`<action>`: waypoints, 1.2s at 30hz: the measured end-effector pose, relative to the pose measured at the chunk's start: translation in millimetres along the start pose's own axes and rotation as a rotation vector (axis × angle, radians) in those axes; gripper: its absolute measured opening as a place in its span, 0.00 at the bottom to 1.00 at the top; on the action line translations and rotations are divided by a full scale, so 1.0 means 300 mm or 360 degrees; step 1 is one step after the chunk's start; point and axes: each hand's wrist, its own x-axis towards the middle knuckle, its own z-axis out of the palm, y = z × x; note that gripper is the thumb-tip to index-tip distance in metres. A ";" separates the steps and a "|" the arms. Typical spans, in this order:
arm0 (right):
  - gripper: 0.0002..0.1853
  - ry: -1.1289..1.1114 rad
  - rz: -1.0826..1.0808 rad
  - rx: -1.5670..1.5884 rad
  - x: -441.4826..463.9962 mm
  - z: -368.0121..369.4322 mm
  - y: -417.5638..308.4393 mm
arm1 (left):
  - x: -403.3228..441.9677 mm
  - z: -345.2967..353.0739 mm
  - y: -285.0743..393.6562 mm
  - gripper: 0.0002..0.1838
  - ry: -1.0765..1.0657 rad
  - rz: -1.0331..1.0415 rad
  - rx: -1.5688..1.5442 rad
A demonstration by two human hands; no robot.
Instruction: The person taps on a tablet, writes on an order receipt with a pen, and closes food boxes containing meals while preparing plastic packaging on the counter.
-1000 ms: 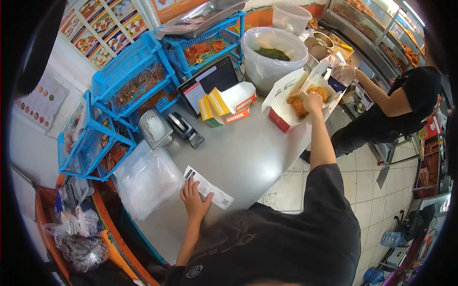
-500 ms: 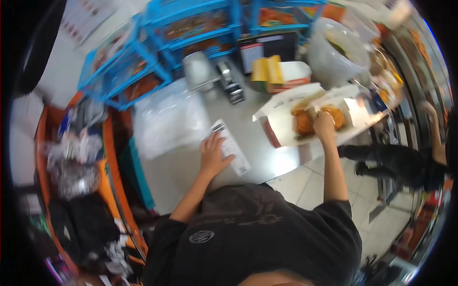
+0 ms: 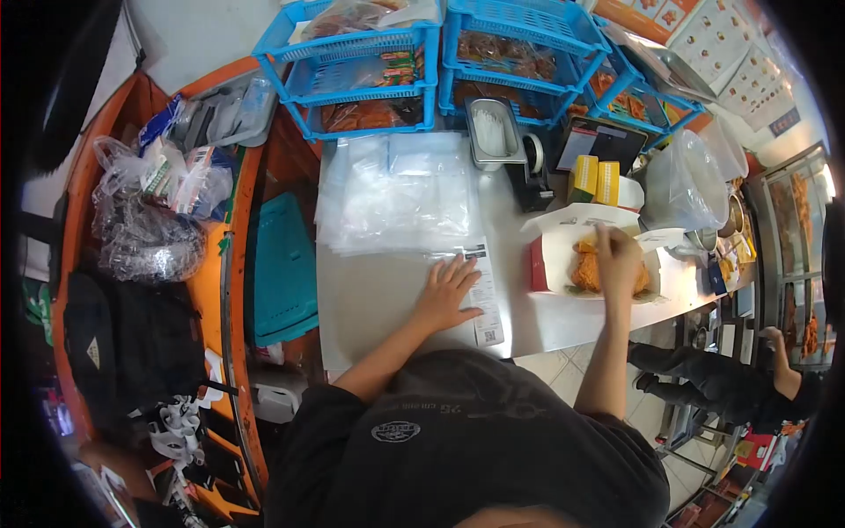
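My left hand (image 3: 445, 297) rests on the metal counter with its fingers spread, the fingertips over the edge of a long printed receipt (image 3: 489, 319). Over an opened white and red cardboard box (image 3: 547, 231) is my right hand (image 3: 620, 260), its fingers curled together above the food. Whether anything small is between those fingertips cannot be made out. Inside the box lie golden pieces of fried chicken (image 3: 584, 271), partly hidden behind the right hand. The box lid is folded back.
Clear plastic bags (image 3: 396, 198) lie left of a metal container (image 3: 495, 132) and a black tape dispenser (image 3: 533, 180). Blue baskets (image 3: 361, 88) stand behind. Yellow cartons (image 3: 607, 182) and a bag-lined tub (image 3: 682, 189) are near the box. Another person (image 3: 739, 378) is at right.
My right hand has lifted a little from the chicken toward the raised lid. My left hand remains on the receipt. The camera view has turned and sharpened.
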 end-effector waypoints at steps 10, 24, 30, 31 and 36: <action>0.13 -0.0358 -0.0798 -0.0510 0.661 0.680 -0.205 | -0.005 -0.018 -0.020 0.42 0.0017 -0.0013 -0.0174; 0.11 0.0195 -0.1214 0.0926 0.264 0.241 -0.744 | -0.001 0.000 -0.025 0.42 0.0091 -0.0044 -0.0206; 0.11 -0.0010 -0.2573 0.1055 -0.236 -0.221 -0.703 | -0.003 0.003 -0.032 0.52 0.0039 -0.0092 -0.0216; 0.11 -0.0102 -0.2672 0.1016 -0.285 -0.233 -0.691 | -0.002 -0.004 -0.021 0.54 0.0015 -0.0137 -0.0253; 0.10 -0.0146 -0.2764 0.0862 -0.424 -0.278 -0.627 | 0.001 0.002 -0.012 0.60 0.0002 -0.0126 -0.0250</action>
